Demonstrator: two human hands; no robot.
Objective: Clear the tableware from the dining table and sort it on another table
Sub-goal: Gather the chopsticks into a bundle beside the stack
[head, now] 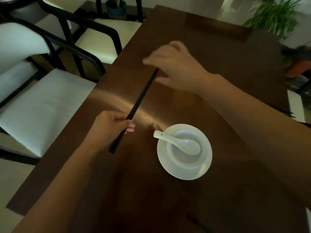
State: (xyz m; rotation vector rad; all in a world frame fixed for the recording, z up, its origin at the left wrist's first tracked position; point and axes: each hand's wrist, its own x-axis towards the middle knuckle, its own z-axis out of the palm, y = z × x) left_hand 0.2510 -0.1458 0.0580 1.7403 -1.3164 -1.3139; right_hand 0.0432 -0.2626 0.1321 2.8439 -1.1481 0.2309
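Observation:
Black chopsticks [140, 100] slant across the dark wooden dining table [218, 52]. My left hand [111, 122] grips them near their thick lower end. My right hand [175, 66] is at their thin upper tips with fingers curled around them; the exact contact is blurred. To the right of my left hand sits a white saucer [206, 167] carrying a white bowl [178, 158]. A white ceramic spoon [180, 142] lies in the bowl, its handle pointing left over the rim.
Dark-framed chairs with white cushions [42, 105] stand along the table's left side. Potted green plants [276, 19] are at the far right, another pot [116, 7] at the far end. Another dark pair of sticks [286, 113] pokes out behind my right forearm.

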